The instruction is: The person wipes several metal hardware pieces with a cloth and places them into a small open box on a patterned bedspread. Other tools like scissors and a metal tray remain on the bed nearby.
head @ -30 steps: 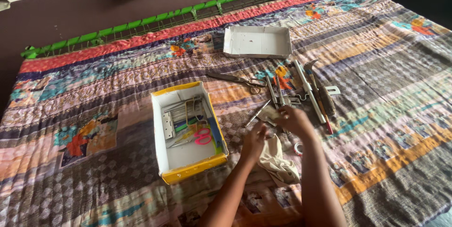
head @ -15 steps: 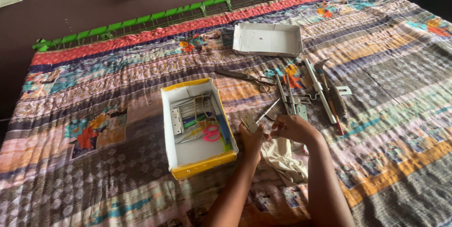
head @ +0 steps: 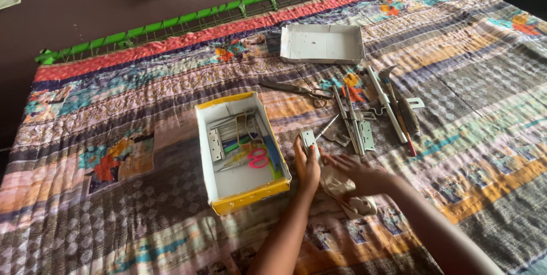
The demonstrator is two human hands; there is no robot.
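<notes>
yellow box (head: 242, 198) at left holds pink scissors (head: 257, 159), hinge, other tools. your left hand (head: 307, 166) just right of box, fingers pinched on small metal hinge (head: 308, 139), held upright. your right hand (head: 356, 173) beside it, spread flat on beige cloth (head: 342, 190). loose tools (head: 364, 118) on quilt beyond; white lid (head: 322, 44) farther back.

We see a bed (head: 114, 206) under a striped patchwork quilt (head: 473, 81), and on it a yellow-edged box (head: 242, 198), a white lid (head: 322, 44), scissors (head: 293, 88), scattered metal tools (head: 364, 118) and a beige cloth (head: 342, 192).
</notes>
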